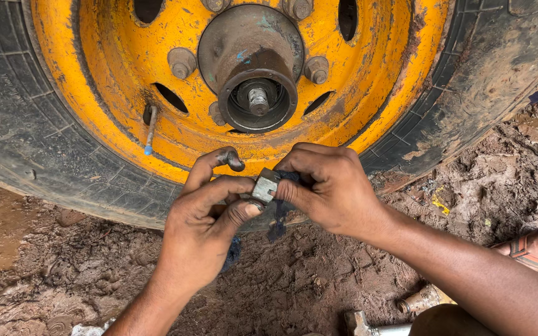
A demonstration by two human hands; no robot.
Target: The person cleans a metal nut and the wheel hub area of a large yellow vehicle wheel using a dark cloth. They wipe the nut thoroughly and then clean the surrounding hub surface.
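A grey metal nut (264,185) sits pinched between both hands at the centre, in front of the lower edge of a wheel. The left hand (203,227) grips it with thumb and fingers; the right hand (328,190) closes on its other side, along with a dark rag (278,214) that hangs below. Behind, farther away, is a yellow rim (381,81) with a rusty hub (253,62) and a black tyre (26,143). Muddy ground (306,280) lies near; a metal tool (368,325) rests at the bottom edge.

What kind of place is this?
Probably an outdoor roadside or yard repair spot: a big yellow wheel in a worn tyre stands on muddy ground, with metal tools lying in the dirt.
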